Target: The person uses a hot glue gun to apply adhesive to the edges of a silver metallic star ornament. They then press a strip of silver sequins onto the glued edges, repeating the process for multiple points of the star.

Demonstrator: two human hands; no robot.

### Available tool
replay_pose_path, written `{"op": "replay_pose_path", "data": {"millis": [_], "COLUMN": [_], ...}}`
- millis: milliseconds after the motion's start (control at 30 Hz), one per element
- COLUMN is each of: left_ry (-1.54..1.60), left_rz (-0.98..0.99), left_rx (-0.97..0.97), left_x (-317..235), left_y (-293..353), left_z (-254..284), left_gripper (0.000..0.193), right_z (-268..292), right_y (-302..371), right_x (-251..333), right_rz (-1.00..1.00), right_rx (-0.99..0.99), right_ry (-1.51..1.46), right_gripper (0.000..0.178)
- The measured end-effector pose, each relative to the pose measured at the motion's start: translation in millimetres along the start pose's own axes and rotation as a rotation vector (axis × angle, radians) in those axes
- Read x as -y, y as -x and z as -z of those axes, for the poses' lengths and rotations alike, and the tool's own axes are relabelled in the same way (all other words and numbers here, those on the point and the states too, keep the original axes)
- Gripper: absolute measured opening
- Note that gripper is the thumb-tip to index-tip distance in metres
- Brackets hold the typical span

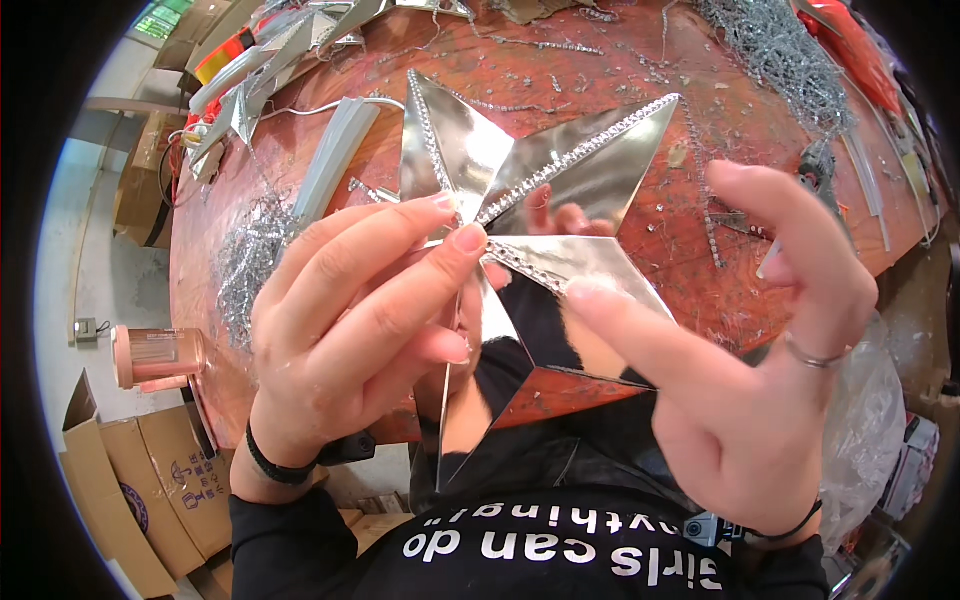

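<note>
A shiny silver five-pointed star (585, 185) with mirror-like facets lies tilted before me, over the near edge of the red table. Glittering rhinestone chain (580, 150) runs along the ridges of its two upper points, and a shorter piece lies along the right-hand point. My left hand (350, 310) grips the star, two fingertips pressed together at its centre where the chains meet. It covers the star's left point. My right hand (760, 370) has its fingers apart; the thumb tip touches the chain on the right-hand point, while a bent finger is raised above the table.
The scratched red table (640, 60) carries loose stones and chain bits. Silver tangled chain heaps lie at the far right (780, 60) and left (250, 265). A pale translucent strip (335, 155) lies at left, a clear pink-lidded cup (155, 357) at the left edge, cardboard boxes (150, 480) below.
</note>
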State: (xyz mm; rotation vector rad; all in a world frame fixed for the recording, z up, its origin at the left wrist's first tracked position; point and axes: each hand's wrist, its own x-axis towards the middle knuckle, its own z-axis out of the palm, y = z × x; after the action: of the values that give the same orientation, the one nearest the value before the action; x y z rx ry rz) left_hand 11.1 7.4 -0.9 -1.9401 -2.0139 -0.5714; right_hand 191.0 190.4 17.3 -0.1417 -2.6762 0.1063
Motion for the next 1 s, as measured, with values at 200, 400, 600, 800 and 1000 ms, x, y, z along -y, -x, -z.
{"op": "replay_pose_path", "data": {"millis": [200, 400, 600, 800, 1000], "left_ry": [-0.005, 0.0, 0.033, 0.095, 0.136], "left_rz": [0.049, 0.073, 0.137, 0.113, 0.144], "left_rx": [0.027, -0.11, -0.109, -0.165, -0.221], "left_x": [-4, -14, -20, -15, -11], "left_y": [-1, -4, -4, -6, -3], "left_z": [5, -5, 1, 2, -3], "left_gripper": [0.049, 0.044, 0.046, 0.045, 0.042], "right_z": [5, -2, -25, -6, 16], "right_y": [30, 62, 54, 42, 44], "right_x": [-72, -164, -175, -194, -207], "right_rz": [-0.449, -0.516, -0.483, -0.531, -0.654], "right_rx": [-0.728, -0.032, 0.064, 0.277, -0.008], "right_ry": [-0.46, -0.182, -0.001, -0.067, -0.08], "right_gripper": [0.017, 0.031, 0.05, 0.043, 0.037]}}
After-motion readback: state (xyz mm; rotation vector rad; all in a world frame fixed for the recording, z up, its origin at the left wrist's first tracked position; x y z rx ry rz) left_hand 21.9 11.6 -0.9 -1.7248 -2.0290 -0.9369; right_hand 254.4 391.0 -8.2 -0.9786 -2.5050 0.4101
